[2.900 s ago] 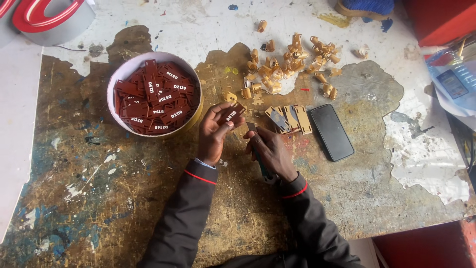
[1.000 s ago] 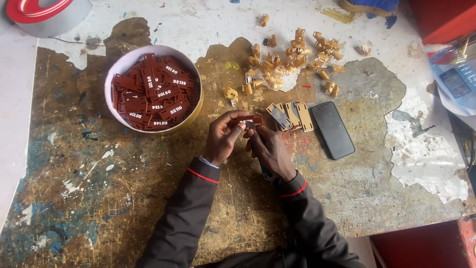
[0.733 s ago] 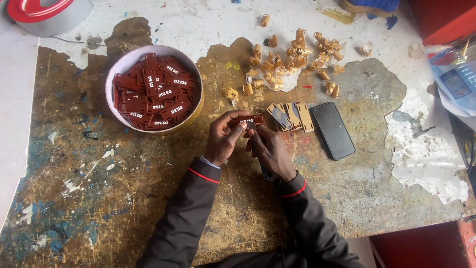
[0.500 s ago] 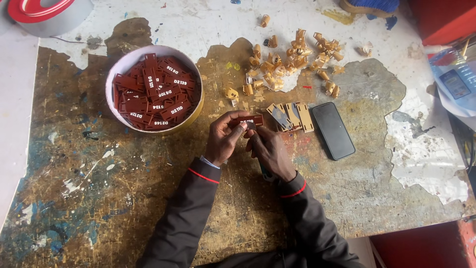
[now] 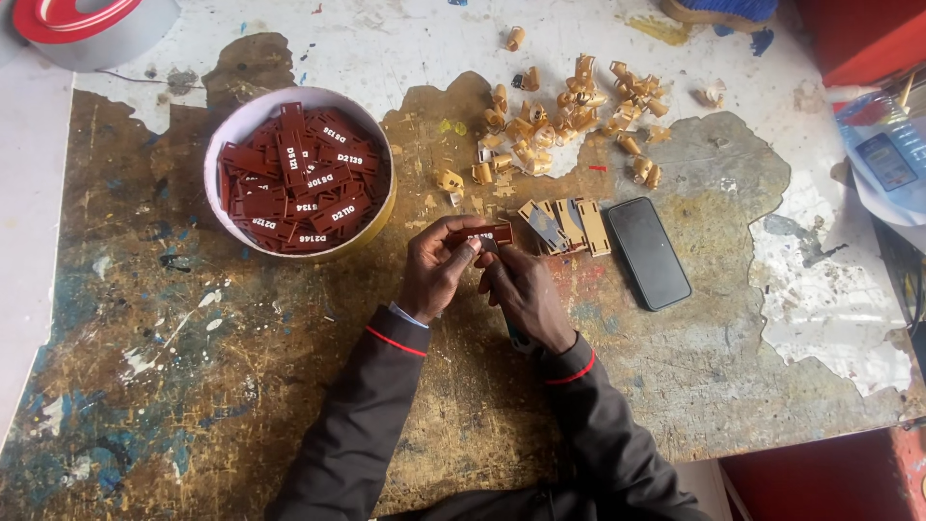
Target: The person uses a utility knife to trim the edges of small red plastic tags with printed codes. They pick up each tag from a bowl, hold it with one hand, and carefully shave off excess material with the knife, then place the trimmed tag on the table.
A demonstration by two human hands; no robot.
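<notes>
Both hands meet near the table's middle: the left hand (image 5: 439, 275) and right hand (image 5: 521, 289) pinch one dark red tag (image 5: 485, 234) between fingertips. The round bowl (image 5: 236, 121) at left looks full of tags; tan clips (image 5: 569, 96) lie scattered farther off.

a workshop, paint-stained worn workbench (image 5: 145, 367), bowl of red tags (image 5: 297, 174), scattered brass fittings (image 5: 569, 106)
</notes>
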